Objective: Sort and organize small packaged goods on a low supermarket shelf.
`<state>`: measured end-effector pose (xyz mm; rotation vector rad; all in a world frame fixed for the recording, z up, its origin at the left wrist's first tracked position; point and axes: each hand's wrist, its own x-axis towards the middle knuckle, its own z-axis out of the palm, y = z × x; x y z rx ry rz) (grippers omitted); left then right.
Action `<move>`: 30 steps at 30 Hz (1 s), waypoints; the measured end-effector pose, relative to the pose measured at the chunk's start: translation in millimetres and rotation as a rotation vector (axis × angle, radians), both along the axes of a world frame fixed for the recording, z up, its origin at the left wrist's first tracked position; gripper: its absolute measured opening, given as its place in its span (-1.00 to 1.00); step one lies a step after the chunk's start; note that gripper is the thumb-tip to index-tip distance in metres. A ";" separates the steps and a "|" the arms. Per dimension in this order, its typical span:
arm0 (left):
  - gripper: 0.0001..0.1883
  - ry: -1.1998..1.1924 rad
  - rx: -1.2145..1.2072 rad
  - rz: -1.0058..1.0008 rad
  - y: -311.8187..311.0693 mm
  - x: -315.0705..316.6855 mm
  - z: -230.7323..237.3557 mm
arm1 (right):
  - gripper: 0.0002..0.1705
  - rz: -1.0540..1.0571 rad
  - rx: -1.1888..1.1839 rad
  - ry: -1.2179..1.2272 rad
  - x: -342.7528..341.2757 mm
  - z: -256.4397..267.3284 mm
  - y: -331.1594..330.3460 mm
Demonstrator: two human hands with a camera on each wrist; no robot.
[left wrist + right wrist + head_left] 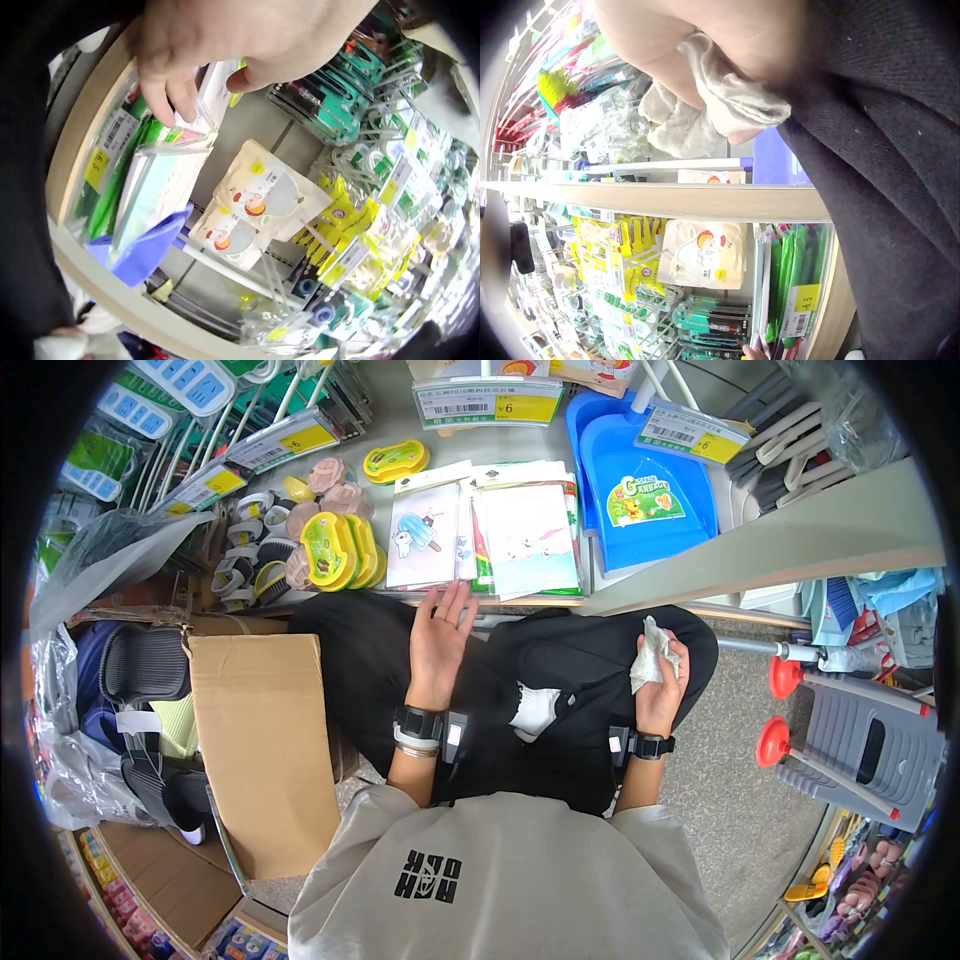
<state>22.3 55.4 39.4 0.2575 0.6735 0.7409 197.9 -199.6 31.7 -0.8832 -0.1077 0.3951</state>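
Your left hand (440, 645) was open, with its fingers stretched out and holding nothing. Its fingertips were right by the front edge of some flat packs (425, 535) with pictures on them. It was hard to tell if they touched. The packs lay in two piles on the shelf (530, 446), just ahead of that hand.

Your right hand (660, 685) gripped a crumpled white cloth (652, 655). It was over your black trousers (380, 660), well apart from your left hand. A small white thing (535, 710) showed between your two hands, too unclear to name.

Ahead of your left hand and to its left sat a pile of yellow and green things (335, 550). A blue dustpan (690, 530) was ahead of your right hand. A brown cardboard box (262, 750) stood left of your left hand, and red plungers (773, 740) were right of your right hand.
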 end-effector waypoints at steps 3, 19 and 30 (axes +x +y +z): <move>-0.69 -0.030 -0.043 0.023 6.9 1.3 6.8 | -0.75 0.001 0.002 -0.003 -0.2 0.6 0.6; -0.76 -0.123 -0.003 -0.087 43.8 5.9 -4.6 | -0.77 0.001 -0.038 -0.024 0.2 1.2 2.8; -0.75 0.320 0.644 -0.480 -21.6 8.0 15.6 | -0.77 0.017 -0.042 -0.016 0.1 1.1 1.6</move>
